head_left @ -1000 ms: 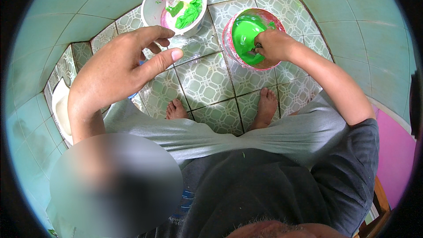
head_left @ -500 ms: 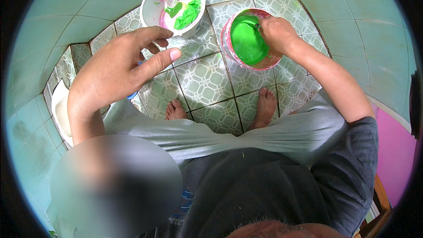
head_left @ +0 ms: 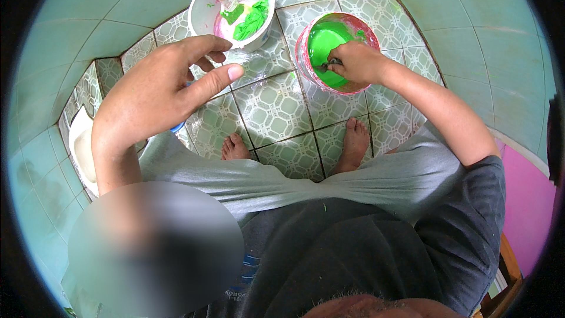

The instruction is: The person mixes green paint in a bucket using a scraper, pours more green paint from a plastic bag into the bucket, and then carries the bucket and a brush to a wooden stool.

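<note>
- Since everything seems to centre on the red-rimmed bucket (head_left: 352,21), I'll place stuff by that and go left to right. It's standing on the tiled floor (head_left: 276,103).
- Left hand (head_left: 150,85): left of the bucket and nearer the body, thumb well apart from loosely curled fingers. Nothing in it that I can see, so imo it's got no part in this step.
- White tub (head_left: 200,19): left of the bucket and a bit farther from the body, the two standing apart. There's crumpled bright green stuff (head_left: 253,22) in it; can't tell if that's cloth or plastic.
- Green liquid (head_left: 321,42): inside the bucket, below that pink-smeared inner wall. Looks like paint to me, but don't quote me.
- Tool with a dark handle (head_left: 333,62): within the bucket's opening, slanting toward its left side. Can't make out the lower end, so no idea what kind of tool it is.
- Right hand (head_left: 362,62): reaching over the bucket's right side, fingers closed around that handle in a pinch.
- My read on the step: stirring or working the green liquid. The next move probably calls for a firm grip, an easy wrist and sweeps along the bucket's wall, kept slow enough that nothing slops over. Since no hand is steadying the bucket, a hard push could shift it.
</note>
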`<state>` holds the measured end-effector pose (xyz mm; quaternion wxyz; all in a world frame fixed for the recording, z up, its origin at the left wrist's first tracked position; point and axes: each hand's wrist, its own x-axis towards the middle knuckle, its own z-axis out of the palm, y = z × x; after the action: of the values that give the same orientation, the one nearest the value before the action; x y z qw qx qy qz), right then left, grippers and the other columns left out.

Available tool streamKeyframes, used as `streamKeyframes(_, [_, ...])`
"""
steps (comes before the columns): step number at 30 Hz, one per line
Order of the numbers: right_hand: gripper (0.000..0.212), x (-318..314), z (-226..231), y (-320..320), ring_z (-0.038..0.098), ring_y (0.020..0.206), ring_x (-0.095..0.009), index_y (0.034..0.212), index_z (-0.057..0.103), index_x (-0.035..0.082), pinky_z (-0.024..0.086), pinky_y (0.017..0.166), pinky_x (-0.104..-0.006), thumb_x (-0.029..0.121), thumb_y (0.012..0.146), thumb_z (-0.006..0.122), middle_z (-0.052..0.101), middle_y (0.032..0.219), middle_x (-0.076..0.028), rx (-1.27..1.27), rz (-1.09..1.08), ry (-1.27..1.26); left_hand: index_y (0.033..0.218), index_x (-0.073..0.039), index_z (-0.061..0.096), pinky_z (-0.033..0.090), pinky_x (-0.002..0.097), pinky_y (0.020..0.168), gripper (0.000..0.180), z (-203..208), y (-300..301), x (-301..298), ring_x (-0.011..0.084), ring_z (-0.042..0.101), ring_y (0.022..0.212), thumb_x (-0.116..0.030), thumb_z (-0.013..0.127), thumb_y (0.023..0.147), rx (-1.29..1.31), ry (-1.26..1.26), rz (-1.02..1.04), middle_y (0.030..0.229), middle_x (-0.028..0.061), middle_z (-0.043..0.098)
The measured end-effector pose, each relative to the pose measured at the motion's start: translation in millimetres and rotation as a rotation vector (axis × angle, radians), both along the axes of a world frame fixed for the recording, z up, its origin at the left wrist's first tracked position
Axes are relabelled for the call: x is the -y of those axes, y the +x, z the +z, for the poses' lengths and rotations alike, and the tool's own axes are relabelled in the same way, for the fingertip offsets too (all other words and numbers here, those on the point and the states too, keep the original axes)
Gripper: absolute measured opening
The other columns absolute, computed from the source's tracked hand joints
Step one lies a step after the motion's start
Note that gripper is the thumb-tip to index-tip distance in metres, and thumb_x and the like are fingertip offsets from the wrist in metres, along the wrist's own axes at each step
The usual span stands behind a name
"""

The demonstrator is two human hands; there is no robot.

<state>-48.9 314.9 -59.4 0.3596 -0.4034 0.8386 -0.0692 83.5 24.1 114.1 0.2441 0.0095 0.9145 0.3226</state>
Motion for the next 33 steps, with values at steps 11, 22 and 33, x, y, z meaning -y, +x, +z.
streamKeyframes(11, [0.025,-2.4,-8.0,0.6,0.067,0.092,-0.040,0.096,0.069,0.000,0.053,0.082,-0.0477,0.023,0.088,0.066,0.068,0.093,-0.025,-0.105,0.003,-0.052,0.122,0.001,0.061,0.053,0.0363,0.084,0.047,-1.4,-2.0,-0.8,0.0251,0.066,0.100,-0.037,0.061,0.096,0.009,-0.013,-0.014,0.111,0.0166,0.068])
streamKeyframes(22, [0.012,-18.9,-24.7,-22.1,0.069,0.078,-0.035,0.085,0.068,-0.001,0.056,0.070,-0.0440,0.008,0.081,0.061,0.069,0.086,-0.021,-0.516,0.096,-0.148,0.123,0.001,0.061,0.053,0.0363,0.083,0.047,-2.3,-2.9,-1.4,0.0245,0.066,0.101,-0.037,0.061,0.096,0.021,-0.020,-0.004,0.109,0.0162,0.068])
streamKeyframes(33, [0.025,-3.4,4.1,-8.9,0.068,0.094,-0.038,0.097,0.070,-0.002,0.054,0.082,-0.0459,0.020,0.087,0.064,0.069,0.099,-0.024,-0.030,0.096,0.133,0.122,0.002,0.061,0.053,0.0367,0.083,0.047,-2.6,-4.2,-1.9,0.0244,0.066,0.100,-0.037,0.061,0.096,0.043,-0.023,-0.010,0.110,0.0166,0.068])
